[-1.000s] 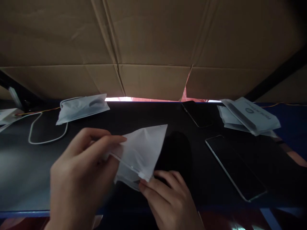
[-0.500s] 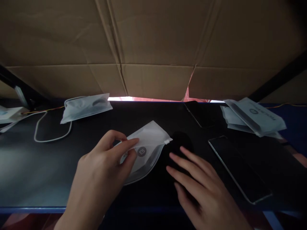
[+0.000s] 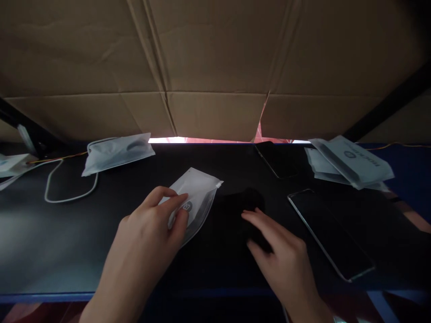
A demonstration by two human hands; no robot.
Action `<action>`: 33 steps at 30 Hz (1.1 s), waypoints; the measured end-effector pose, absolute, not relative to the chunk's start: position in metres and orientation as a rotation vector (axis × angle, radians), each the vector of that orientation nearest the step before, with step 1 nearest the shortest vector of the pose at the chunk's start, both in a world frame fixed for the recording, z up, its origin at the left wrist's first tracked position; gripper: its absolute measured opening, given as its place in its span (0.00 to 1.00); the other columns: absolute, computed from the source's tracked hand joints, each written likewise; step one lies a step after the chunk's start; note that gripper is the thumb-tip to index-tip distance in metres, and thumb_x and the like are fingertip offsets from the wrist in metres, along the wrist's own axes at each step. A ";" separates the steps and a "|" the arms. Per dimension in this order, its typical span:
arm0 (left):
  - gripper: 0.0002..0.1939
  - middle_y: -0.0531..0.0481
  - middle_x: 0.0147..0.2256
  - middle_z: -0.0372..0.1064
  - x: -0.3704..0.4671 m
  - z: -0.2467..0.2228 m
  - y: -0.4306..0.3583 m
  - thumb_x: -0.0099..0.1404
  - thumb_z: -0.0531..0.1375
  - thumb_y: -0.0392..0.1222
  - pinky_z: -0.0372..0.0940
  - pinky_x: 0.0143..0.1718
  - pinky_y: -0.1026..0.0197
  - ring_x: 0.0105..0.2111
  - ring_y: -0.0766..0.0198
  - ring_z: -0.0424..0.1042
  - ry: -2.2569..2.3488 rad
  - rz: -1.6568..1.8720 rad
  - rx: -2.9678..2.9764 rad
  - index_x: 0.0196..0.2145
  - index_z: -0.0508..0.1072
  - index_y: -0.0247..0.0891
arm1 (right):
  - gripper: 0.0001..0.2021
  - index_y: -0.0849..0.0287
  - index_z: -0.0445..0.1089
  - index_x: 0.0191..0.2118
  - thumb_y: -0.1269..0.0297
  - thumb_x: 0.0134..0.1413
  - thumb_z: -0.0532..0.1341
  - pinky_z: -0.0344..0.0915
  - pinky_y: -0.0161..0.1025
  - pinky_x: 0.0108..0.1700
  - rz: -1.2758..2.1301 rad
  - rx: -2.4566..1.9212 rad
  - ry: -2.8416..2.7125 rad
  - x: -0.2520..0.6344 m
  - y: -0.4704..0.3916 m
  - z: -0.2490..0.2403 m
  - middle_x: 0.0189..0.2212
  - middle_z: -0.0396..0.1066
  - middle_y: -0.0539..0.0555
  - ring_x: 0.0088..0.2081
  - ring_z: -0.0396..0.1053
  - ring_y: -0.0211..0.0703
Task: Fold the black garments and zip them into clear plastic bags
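My left hand (image 3: 144, 237) pinches a frosted white zip bag (image 3: 198, 179) between thumb and fingers. The bag has a white slider at its right corner and a round dark logo, partly covered by my fingers. To its right, my right hand (image 3: 283, 251) hovers low over the table, fingers close together and the thumb held apart from them. By its fingertips is a dark rounded patch (image 3: 249, 197); whether it is an object or a shadow, I cannot tell, nor whether the fingers touch it.
Right of my right hand lies a phone in a clear case (image 3: 330, 233); another dark phone (image 3: 274, 159) lies farther back. Stacked printed bags (image 3: 357, 161) are at the right. At the left are a filled bag (image 3: 117, 154) and a white cable (image 3: 70, 200). Cardboard (image 3: 215, 67) stands behind the table.
The zip bag and the fingers of my left hand have shifted a little left. My right hand's spread fingers have drawn together, with the hand turned slightly.
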State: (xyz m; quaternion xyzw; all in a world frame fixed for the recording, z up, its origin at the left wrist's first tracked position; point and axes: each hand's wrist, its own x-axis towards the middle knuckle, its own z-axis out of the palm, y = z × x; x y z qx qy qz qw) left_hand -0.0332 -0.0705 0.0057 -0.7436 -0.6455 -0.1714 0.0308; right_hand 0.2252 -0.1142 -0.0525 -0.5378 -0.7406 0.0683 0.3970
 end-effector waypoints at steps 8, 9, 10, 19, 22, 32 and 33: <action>0.24 0.47 0.50 0.80 -0.019 0.009 -0.070 0.76 0.51 0.48 0.66 0.26 0.56 0.23 0.64 0.77 -2.100 -0.550 -2.422 0.47 0.87 0.42 | 0.14 0.52 0.77 0.57 0.69 0.70 0.62 0.84 0.39 0.46 0.157 -1.387 -1.452 0.192 -0.124 -0.041 0.49 0.86 0.52 0.47 0.86 0.48; 0.24 0.47 0.49 0.81 -0.017 0.010 -0.071 0.76 0.50 0.49 0.67 0.27 0.55 0.25 0.62 0.78 -2.114 -0.561 -2.432 0.46 0.87 0.42 | 0.17 0.53 0.76 0.59 0.72 0.69 0.61 0.84 0.41 0.49 0.154 -1.336 -1.560 0.186 -0.126 -0.043 0.51 0.85 0.53 0.50 0.85 0.49; 0.24 0.47 0.47 0.82 -0.017 0.012 -0.071 0.76 0.50 0.49 0.70 0.30 0.53 0.27 0.59 0.80 -2.117 -0.564 -2.435 0.44 0.86 0.42 | 0.19 0.54 0.74 0.61 0.74 0.68 0.59 0.83 0.44 0.51 0.148 -1.306 -1.664 0.180 -0.128 -0.045 0.53 0.85 0.54 0.52 0.84 0.49; 0.21 0.46 0.46 0.83 -0.026 0.007 -0.069 0.75 0.53 0.49 0.55 0.62 0.09 0.60 0.32 0.74 -2.057 -0.655 -2.544 0.47 0.87 0.51 | 0.26 0.49 0.75 0.58 0.74 0.55 0.73 0.75 0.63 0.50 0.209 -1.543 -1.968 0.143 -0.132 -0.047 0.53 0.80 0.55 0.53 0.74 0.63; 0.22 0.44 0.54 0.81 -0.028 -0.001 -0.071 0.76 0.54 0.53 0.75 0.57 0.33 0.55 0.42 0.80 -2.031 -0.784 -2.687 0.53 0.87 0.49 | 0.24 0.50 0.76 0.56 0.73 0.54 0.75 0.72 0.60 0.46 0.209 -1.570 -1.940 0.133 -0.125 -0.039 0.48 0.80 0.55 0.48 0.73 0.60; 0.35 0.47 0.79 0.52 -0.061 -0.019 -0.056 0.81 0.39 0.68 0.46 0.73 0.20 0.79 0.35 0.46 -2.164 -0.517 -2.652 0.73 0.68 0.57 | 0.28 0.50 0.77 0.58 0.74 0.52 0.77 0.69 0.57 0.44 0.152 -1.583 -1.943 0.131 -0.113 -0.046 0.46 0.79 0.54 0.46 0.73 0.57; 0.36 0.48 0.80 0.46 -0.065 -0.024 -0.055 0.81 0.38 0.69 0.42 0.74 0.18 0.80 0.34 0.40 -2.176 -0.449 -2.675 0.75 0.64 0.58 | 0.29 0.50 0.77 0.58 0.74 0.51 0.78 0.70 0.57 0.44 0.151 -1.567 -1.959 0.131 -0.114 -0.047 0.46 0.79 0.53 0.46 0.73 0.57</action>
